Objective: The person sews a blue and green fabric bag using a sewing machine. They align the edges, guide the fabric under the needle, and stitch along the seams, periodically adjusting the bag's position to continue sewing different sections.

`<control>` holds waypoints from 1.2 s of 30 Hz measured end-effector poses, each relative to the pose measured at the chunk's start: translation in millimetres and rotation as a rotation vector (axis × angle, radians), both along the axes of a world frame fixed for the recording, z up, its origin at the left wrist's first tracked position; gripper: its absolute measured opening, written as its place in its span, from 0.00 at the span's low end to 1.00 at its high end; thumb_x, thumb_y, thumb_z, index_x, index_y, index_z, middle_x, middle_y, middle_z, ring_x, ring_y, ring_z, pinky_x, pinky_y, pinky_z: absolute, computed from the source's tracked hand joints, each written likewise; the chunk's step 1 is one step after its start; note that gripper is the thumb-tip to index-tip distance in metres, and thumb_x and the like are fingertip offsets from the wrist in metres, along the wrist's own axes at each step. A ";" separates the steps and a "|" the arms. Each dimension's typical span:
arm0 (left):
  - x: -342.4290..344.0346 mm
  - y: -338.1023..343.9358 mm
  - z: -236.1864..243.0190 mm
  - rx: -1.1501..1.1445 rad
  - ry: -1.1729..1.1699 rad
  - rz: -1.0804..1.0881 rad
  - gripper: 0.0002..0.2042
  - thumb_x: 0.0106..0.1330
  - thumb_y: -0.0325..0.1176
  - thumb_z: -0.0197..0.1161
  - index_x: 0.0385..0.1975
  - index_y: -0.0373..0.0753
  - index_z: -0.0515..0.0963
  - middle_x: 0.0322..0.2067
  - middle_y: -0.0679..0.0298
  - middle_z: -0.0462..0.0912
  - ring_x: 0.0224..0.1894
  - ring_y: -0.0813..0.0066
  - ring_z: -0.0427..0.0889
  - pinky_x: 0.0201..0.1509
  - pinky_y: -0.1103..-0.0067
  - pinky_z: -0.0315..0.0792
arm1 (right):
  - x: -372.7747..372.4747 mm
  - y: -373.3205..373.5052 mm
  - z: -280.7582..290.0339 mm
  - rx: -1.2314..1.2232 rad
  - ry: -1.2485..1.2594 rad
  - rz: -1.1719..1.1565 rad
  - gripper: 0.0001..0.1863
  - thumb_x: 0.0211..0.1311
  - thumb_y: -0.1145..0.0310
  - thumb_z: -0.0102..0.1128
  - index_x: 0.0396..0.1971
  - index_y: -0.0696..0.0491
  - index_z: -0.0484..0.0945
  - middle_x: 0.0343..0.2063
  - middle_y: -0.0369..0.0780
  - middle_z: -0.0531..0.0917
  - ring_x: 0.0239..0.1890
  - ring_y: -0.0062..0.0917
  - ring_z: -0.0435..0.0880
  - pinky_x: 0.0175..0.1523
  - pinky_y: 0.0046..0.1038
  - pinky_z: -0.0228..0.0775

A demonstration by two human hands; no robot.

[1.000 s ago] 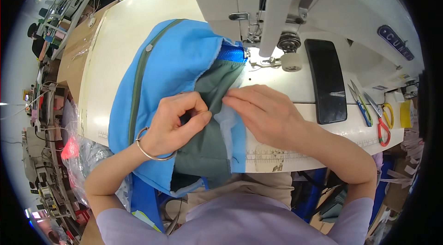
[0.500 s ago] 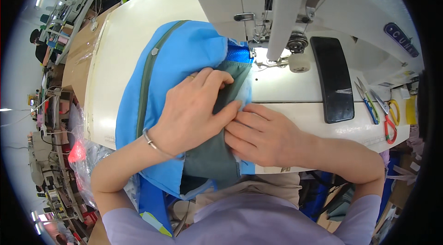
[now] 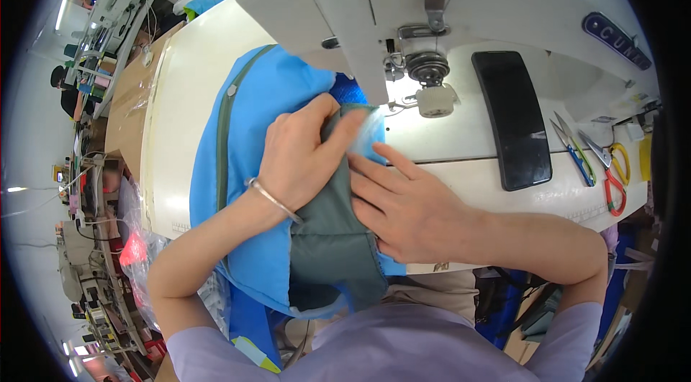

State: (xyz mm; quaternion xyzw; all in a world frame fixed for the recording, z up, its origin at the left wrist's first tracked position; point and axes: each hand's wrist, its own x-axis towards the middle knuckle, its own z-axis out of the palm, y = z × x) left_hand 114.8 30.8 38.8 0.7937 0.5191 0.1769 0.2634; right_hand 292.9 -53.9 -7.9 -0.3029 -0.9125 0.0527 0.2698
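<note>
A light-blue fabric piece [image 3: 263,105] with a dark green zipper strip [image 3: 224,137] lies on the sewing table, dark green fabric [image 3: 324,202] over its right part. My left hand [image 3: 299,159] is curled on the green fabric near its upper edge; its fingertips are hidden and the thumb, smeared by motion, crosses the fabric. My right hand [image 3: 410,202] lies with fingers stretched out and spread along the right edge, touching green fabric and light-blue cloth [image 3: 373,138]. Just beyond both hands is the sewing machine head [image 3: 360,58], its needle area partly hidden by the machine.
To the right of the machine's lit work area lies a black phone [image 3: 511,119]. Beside it are thread snips [image 3: 574,155] and scissors [image 3: 610,166] with red and yellow handles. Clear plastic [image 3: 140,245] hangs by the table's left edge. Other machines [image 3: 108,22] stand beyond.
The view has shifted, so the machine head appears larger and nearer the fabric. My right fingers have spread from their bunched hold at the edge. My left thumb has moved up, apart from the right hand.
</note>
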 end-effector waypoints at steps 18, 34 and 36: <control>20.9 -1.6 -19.1 0.751 0.523 -0.297 0.09 0.57 0.28 0.66 0.37 0.40 0.79 0.36 0.61 0.81 0.25 0.63 0.83 0.25 0.72 0.76 | -8.5 -20.9 0.6 0.223 -0.087 -0.096 0.18 0.53 0.65 0.59 0.38 0.64 0.81 0.39 0.52 0.84 0.45 0.39 0.81 0.51 0.36 0.72; -18.9 3.9 -13.7 0.242 -0.073 -0.501 0.18 0.59 0.20 0.66 0.51 0.35 0.82 0.46 0.56 0.87 0.49 0.59 0.84 0.56 0.71 0.76 | -12.4 -21.3 -3.7 0.106 0.020 -0.010 0.11 0.52 0.63 0.59 0.29 0.56 0.77 0.31 0.44 0.78 0.41 0.36 0.76 0.48 0.35 0.69; -24.5 3.8 -23.6 0.319 -0.089 -0.527 0.20 0.59 0.22 0.68 0.53 0.36 0.81 0.50 0.56 0.85 0.54 0.57 0.81 0.59 0.68 0.74 | -10.9 -19.2 -3.6 0.101 0.029 0.004 0.12 0.50 0.63 0.61 0.29 0.55 0.76 0.31 0.44 0.77 0.40 0.37 0.76 0.48 0.36 0.70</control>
